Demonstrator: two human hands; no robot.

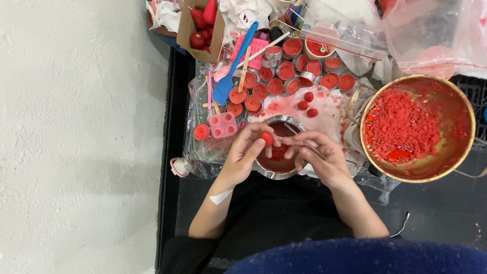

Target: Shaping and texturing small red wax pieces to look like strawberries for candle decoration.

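Head view — hands (284,149) over steel bowl (276,172); brown carton (186,28) top-left, pink label (256,53) beside.

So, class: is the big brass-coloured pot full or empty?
Partly full: the brass-coloured pot holds a heap of red crumbly wax, bare wall above.

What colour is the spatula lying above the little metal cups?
Blue: the spatula has a blue handle and blade, shown in the head view, the only one.
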